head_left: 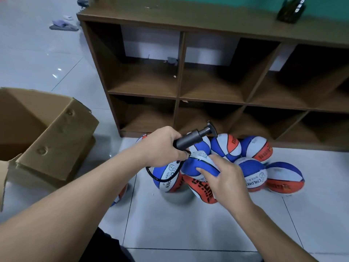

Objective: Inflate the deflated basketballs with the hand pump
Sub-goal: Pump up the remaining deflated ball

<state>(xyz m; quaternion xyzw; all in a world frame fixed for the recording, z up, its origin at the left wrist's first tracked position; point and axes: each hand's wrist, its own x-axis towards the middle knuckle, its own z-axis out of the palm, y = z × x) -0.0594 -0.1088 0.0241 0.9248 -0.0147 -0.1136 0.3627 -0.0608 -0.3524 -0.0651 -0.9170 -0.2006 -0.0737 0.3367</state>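
Observation:
My left hand point(163, 148) grips the grey barrel of a black hand pump point(196, 137), whose T-handle points up and to the right. A black hose point(160, 178) loops down from the pump's lower end. My right hand point(224, 178) holds a blue, white and orange basketball point(196, 165) with fingers curled round its side, thumb near the white label. Several more basketballs of the same colours point(253, 173) lie in a heap on the floor beneath and to the right, in front of the shelf.
A brown wooden cubby shelf point(181, 72) stands right behind the balls. An open cardboard box point(47, 129) sits on the floor at left. Pale floor tiles point(188, 224) lie in front of me. Scraps of cloth point(63, 25) lie far left.

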